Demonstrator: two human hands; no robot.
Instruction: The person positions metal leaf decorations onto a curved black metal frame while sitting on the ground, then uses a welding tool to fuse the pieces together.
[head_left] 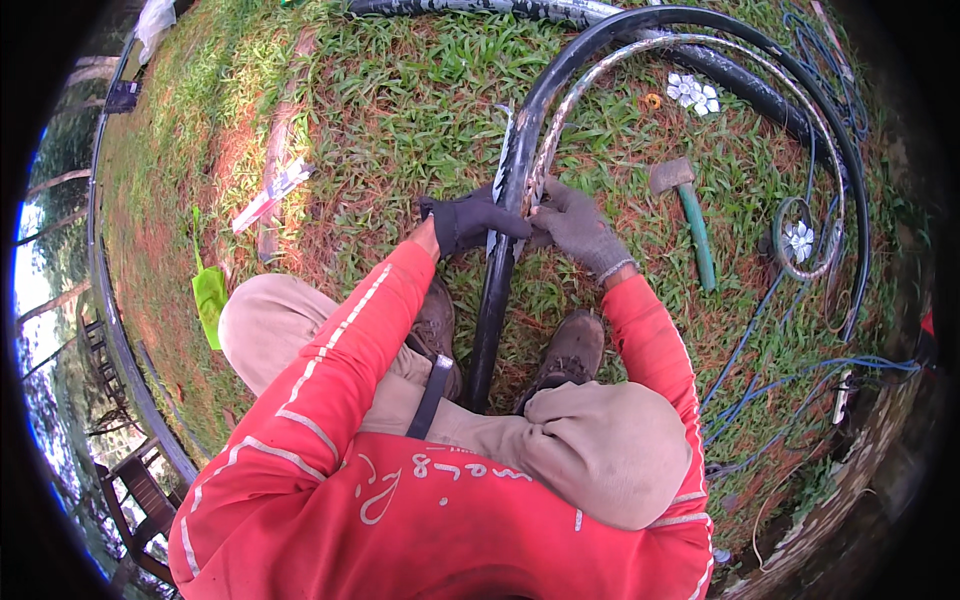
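A thick black cable (pixel 487 318) runs up between my boots and bends over to the right in a wide loop. Ragged pale strips of its sheath stand out near my hands. Beside it curves a thinner, silvery-brown strand (pixel 570 110), which meets the cable between my hands. My left hand (pixel 475 222), in a dark glove, is closed round the cable from the left. On the other side my right hand (pixel 578 228), in a grey glove, is closed against the cable where the strand ends; its fingertips are partly hidden.
On the grass to the right lies a hammer (pixel 688 222) with a green handle. Silvery flower-shaped pieces (pixel 694 93), a yellow ring (pixel 653 101) and tangled blue rope (pixel 745 385) lie farther right. To the left are a white-and-red strip (pixel 271 196) and a bright green cloth-like piece (pixel 209 303).
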